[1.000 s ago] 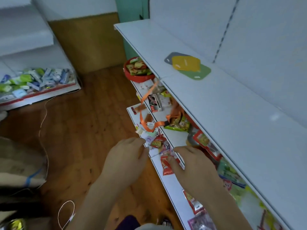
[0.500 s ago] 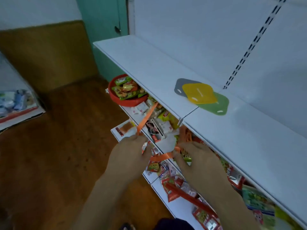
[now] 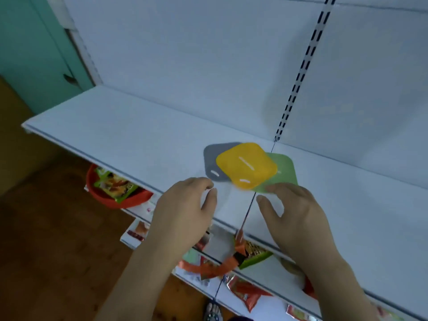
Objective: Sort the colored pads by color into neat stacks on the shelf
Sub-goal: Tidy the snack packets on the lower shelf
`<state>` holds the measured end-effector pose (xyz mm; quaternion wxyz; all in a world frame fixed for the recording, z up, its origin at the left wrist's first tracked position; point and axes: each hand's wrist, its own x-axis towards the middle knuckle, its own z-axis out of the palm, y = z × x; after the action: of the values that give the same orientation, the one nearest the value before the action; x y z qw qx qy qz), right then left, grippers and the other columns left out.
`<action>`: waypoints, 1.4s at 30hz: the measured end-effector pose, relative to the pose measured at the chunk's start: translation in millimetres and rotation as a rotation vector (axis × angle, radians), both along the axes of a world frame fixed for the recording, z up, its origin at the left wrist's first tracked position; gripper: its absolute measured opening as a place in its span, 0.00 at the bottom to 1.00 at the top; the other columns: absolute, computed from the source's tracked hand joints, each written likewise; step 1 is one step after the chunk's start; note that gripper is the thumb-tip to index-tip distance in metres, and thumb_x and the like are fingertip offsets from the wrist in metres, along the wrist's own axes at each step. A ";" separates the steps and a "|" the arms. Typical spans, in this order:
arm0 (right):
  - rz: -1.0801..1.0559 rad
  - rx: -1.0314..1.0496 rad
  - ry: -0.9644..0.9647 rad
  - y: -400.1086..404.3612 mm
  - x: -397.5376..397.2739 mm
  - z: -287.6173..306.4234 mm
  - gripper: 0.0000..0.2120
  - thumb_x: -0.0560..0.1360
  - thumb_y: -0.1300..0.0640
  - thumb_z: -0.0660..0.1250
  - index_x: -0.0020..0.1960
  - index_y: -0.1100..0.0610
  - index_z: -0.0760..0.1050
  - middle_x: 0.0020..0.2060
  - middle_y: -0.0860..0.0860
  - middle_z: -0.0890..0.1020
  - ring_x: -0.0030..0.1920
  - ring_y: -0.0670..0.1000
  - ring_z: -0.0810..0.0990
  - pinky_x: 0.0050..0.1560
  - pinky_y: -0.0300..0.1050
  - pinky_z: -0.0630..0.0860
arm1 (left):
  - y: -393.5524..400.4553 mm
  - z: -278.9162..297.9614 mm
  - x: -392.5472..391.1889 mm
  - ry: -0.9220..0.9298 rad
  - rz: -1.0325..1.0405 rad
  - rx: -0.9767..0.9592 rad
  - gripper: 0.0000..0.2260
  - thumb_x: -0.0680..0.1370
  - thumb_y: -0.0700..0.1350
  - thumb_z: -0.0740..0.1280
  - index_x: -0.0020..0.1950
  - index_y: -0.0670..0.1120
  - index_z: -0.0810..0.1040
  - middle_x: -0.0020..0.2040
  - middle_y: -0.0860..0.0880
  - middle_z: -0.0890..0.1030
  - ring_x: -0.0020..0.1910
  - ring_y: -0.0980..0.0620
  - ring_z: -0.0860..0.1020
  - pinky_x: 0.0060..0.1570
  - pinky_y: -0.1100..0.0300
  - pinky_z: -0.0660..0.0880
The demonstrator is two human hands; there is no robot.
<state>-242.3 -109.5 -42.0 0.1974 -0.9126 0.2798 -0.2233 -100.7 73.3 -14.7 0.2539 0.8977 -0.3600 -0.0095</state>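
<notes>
Three flat pads lie overlapped on the white shelf (image 3: 129,144): a yellow pad (image 3: 246,166) on top, a grey pad (image 3: 212,162) under its left side and a green pad (image 3: 281,174) under its right side. My left hand (image 3: 185,207) hovers just in front of the grey pad, fingers loosely curled and holding nothing. On the other side, my right hand (image 3: 294,212) hovers at the green pad's near edge with relaxed fingers; whether it touches the pad is unclear.
The shelf backs onto a white panel with a slotted upright (image 3: 298,72). Lower shelves hold snack packets (image 3: 245,293), an orange strap (image 3: 222,267) and a red bowl of packets (image 3: 111,188). Brown wooden floor (image 3: 46,239) lies to the left, with a teal door (image 3: 30,42) behind.
Both hands have risen from the lower shelves to the top shelf, just in front of the pads. The view has tilted up and closer to the pads.
</notes>
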 end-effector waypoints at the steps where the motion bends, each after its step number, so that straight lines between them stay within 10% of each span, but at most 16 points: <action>1: -0.017 -0.005 -0.012 -3.0 9.2 -0.6 0.11 0.77 0.50 0.73 0.57 0.54 0.84 0.53 0.51 0.86 0.56 0.59 0.81 0.53 0.51 0.80 | -8.1 1.8 9.9 -0.014 -0.013 -0.012 0.13 0.85 0.52 0.63 0.65 0.51 0.81 0.59 0.53 0.84 0.56 0.50 0.80 0.54 0.51 0.78; 15: -0.331 0.041 0.276 -13.2 63.3 -16.4 0.33 0.76 0.32 0.55 0.72 0.51 0.73 0.72 0.51 0.75 0.74 0.59 0.69 0.71 0.62 0.72 | -102.3 -24.6 106.2 0.028 -0.190 0.248 0.28 0.75 0.68 0.69 0.62 0.47 0.76 0.57 0.47 0.75 0.58 0.44 0.73 0.56 0.51 0.75; 21: -0.516 0.010 0.054 13.0 54.1 -24.5 0.17 0.82 0.51 0.66 0.68 0.56 0.77 0.66 0.55 0.79 0.69 0.59 0.74 0.68 0.59 0.75 | -104.3 -21.2 101.9 0.086 -0.413 0.019 0.10 0.77 0.46 0.72 0.49 0.48 0.71 0.49 0.50 0.76 0.50 0.46 0.75 0.45 0.54 0.71; 26: -0.645 0.160 -0.149 18.4 42.9 -26.9 0.20 0.76 0.54 0.61 0.66 0.54 0.79 0.64 0.51 0.81 0.65 0.56 0.78 0.64 0.49 0.74 | -81.5 -32.1 83.3 0.161 -0.813 -0.186 0.16 0.70 0.31 0.69 0.49 0.49 0.72 0.51 0.53 0.80 0.52 0.51 0.76 0.44 0.50 0.77; 33: -0.691 0.050 0.007 17.5 51.7 -29.5 0.15 0.80 0.57 0.68 0.66 0.57 0.79 0.64 0.52 0.81 0.68 0.57 0.75 0.67 0.50 0.73 | -76.8 -29.0 115.6 0.348 -0.471 -0.377 0.13 0.82 0.41 0.66 0.66 0.50 0.78 0.56 0.56 0.80 0.50 0.60 0.77 0.44 0.74 0.73; 37: -0.779 0.088 0.226 16.7 65.6 -12.6 0.25 0.78 0.44 0.70 0.69 0.56 0.75 0.66 0.53 0.79 0.67 0.60 0.72 0.65 0.57 0.72 | -73.5 -27.0 149.1 0.326 -0.231 -0.239 0.05 0.80 0.40 0.64 0.51 0.48 0.77 0.42 0.48 0.80 0.41 0.44 0.77 0.38 0.54 0.70; 42: -0.789 0.329 0.428 -16.7 68.3 17.5 0.34 0.71 0.34 0.73 0.65 0.57 0.73 0.61 0.57 0.76 0.66 0.63 0.73 0.60 0.55 0.72 | -71.7 -29.2 160.8 0.344 -0.211 -0.181 0.03 0.83 0.42 0.63 0.51 0.48 0.76 0.40 0.49 0.78 0.39 0.54 0.76 0.34 0.60 0.69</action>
<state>-174.0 -126.2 -24.5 0.1772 -0.7189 0.6709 -0.0411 60.1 1.6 -44.0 0.3887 0.8138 -0.4026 -0.1566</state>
